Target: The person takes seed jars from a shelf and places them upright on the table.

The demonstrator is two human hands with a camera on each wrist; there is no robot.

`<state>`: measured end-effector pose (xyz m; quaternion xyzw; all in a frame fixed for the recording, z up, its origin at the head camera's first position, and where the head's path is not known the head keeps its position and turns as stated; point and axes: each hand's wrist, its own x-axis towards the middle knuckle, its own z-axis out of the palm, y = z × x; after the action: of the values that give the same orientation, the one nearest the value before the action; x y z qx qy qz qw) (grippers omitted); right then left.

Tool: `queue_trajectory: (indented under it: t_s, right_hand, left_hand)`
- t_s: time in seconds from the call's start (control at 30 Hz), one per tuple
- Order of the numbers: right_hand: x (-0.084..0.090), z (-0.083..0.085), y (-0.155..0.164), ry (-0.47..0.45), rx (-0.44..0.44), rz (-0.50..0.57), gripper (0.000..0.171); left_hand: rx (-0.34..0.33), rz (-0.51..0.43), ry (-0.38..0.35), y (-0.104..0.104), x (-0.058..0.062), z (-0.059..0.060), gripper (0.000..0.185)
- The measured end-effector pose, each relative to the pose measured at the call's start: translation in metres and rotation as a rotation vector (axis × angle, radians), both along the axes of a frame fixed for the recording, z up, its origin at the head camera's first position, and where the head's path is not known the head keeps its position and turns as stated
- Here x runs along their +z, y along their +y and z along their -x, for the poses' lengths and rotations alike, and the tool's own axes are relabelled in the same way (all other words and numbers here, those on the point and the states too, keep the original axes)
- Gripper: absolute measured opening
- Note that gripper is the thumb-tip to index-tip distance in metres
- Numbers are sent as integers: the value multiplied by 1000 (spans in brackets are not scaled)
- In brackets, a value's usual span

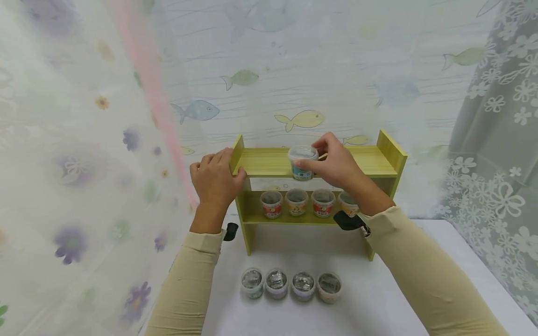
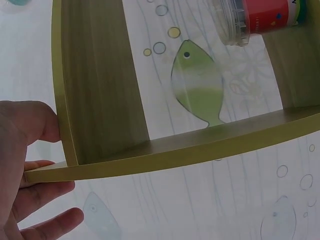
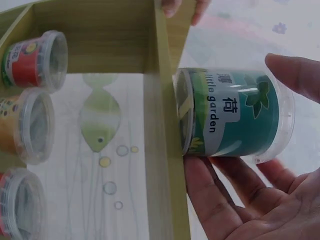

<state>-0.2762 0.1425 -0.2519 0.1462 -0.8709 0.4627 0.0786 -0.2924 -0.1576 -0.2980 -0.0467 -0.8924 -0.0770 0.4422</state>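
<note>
My right hand [image 1: 338, 163] holds a clear plastic tub [image 1: 302, 164] with a teal "little garden" label, thumb on one side and fingers on the other. In the right wrist view the tub's base [image 3: 184, 111] is close against the upper board of a yellow-green wooden shelf [image 1: 265, 161]; whether it touches I cannot tell. My left hand [image 1: 215, 179] grips the shelf's top left corner, its thumb and fingers on either side of the wood. On the lower board stand several similar tubs with red or orange labels, such as the red tub [image 1: 271, 205]; my right wrist partly covers the rightmost one.
In front of the shelf, a row of several lidded tubs [image 1: 276, 283] stands on the white tabletop [image 1: 378, 298]. Raised end panels [image 1: 392, 151] bound the top board. A fish-print curtain [image 1: 336, 70] hangs behind, a flowered one [image 1: 75, 186] at left.
</note>
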Motion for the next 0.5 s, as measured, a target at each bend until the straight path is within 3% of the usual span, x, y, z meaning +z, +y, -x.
queue_trajectory:
  t_s: [0.13, 0.3, 0.5]
  right_hand:
    - [3, 0, 9, -20, -4, -26, 79]
    - [4, -1, 20, -6, -5, -37, 72]
    - [2, -8, 31, 25, -85, -45, 67]
  left_hand:
    - [-10, 5, 24, -1, 0, 6, 48]
    - [-31, 8, 43, -2, 2, 12, 47]
    - [-35, 1, 31, -5, 4, 21, 48]
